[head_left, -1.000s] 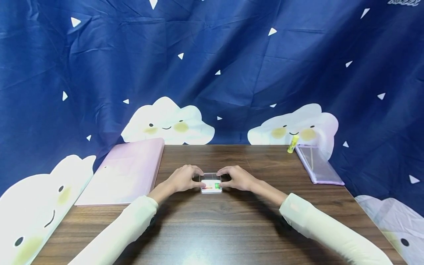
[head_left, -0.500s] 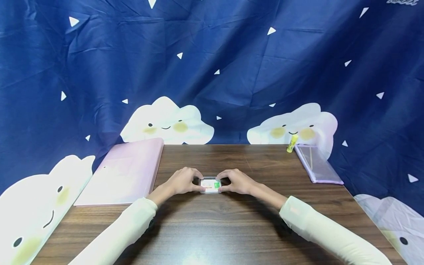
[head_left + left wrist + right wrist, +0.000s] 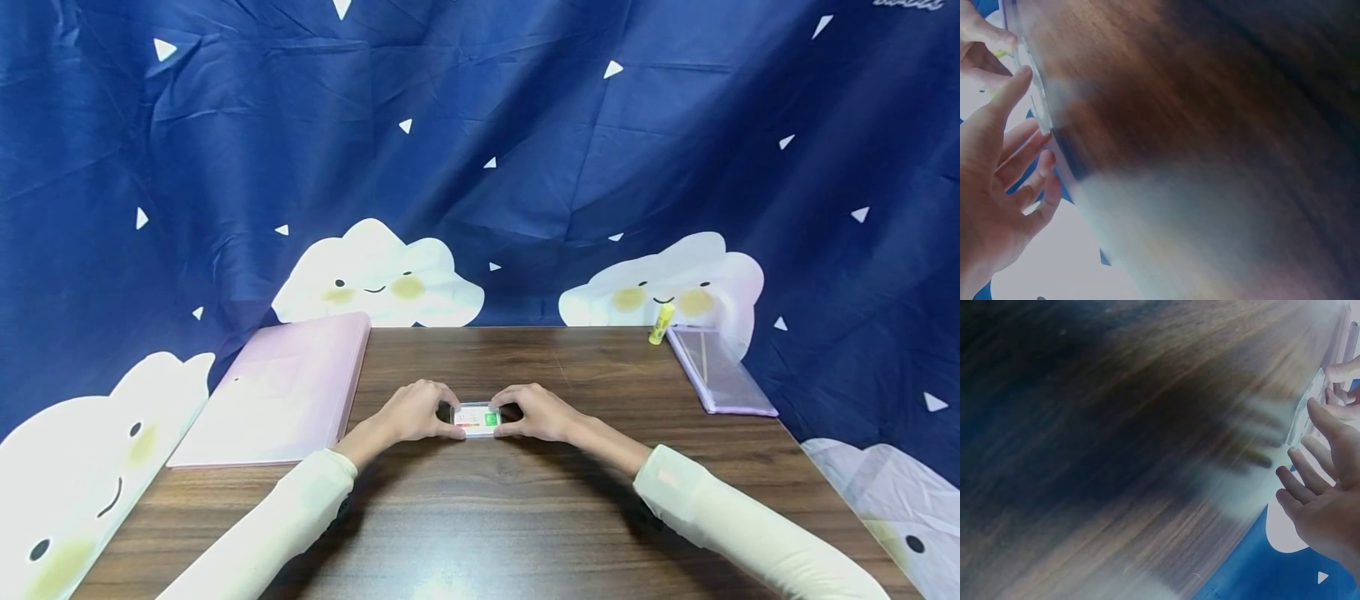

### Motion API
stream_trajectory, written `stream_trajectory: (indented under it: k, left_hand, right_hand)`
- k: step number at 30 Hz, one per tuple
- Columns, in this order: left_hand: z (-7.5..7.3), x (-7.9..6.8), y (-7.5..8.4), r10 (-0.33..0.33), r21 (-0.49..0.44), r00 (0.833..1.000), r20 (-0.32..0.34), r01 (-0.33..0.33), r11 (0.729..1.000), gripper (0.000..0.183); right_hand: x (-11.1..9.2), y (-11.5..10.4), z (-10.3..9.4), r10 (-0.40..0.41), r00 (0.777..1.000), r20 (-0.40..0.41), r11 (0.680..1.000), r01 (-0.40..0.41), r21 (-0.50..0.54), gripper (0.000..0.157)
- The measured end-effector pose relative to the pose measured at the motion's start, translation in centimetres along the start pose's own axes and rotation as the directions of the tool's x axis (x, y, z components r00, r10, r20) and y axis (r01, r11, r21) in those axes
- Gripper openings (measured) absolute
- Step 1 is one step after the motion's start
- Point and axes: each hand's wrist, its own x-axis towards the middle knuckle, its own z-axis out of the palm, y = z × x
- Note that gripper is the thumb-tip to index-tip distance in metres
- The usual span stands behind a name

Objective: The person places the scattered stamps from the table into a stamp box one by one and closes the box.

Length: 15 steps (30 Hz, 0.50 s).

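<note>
A small flat clear case [image 3: 476,419], with a white card printed in green and red showing through it, lies on the table in the middle of the head view. My left hand [image 3: 412,410] holds its left end between thumb and fingers. At the right end, my right hand [image 3: 543,412] pinches it the same way. In the left wrist view the edge of the clear case [image 3: 1040,94] shows beside the left thumb. The right wrist view has the right hand [image 3: 1329,481] with its thumb at the case's near edge, the other fingers spread.
A pale pink folder-like slab [image 3: 277,400] lies at the left. On the far right are an upright yellow glue stick [image 3: 662,324] and a see-through pouch with a purple edge [image 3: 723,371]. A blue curtain [image 3: 480,167] with clouds hangs behind the wooden table [image 3: 480,517].
The clear flap rising behind the printed card has come down, so the case now looks flat and shut. Both hands' fingers have lowered slightly with it, while thumbs stay at the near edge.
</note>
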Motion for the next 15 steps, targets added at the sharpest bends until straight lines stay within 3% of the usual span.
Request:
stream_trajectory:
  k: [15]
  left_hand:
    - [0.09,0.17,0.06,0.012,0.008,1.000,0.003,-0.012,1.000,0.052]
  right_hand:
    - [-0.26,-0.14,-0.11,-0.015,1.000,-0.008,1.000,0.015,0.004,0.038]
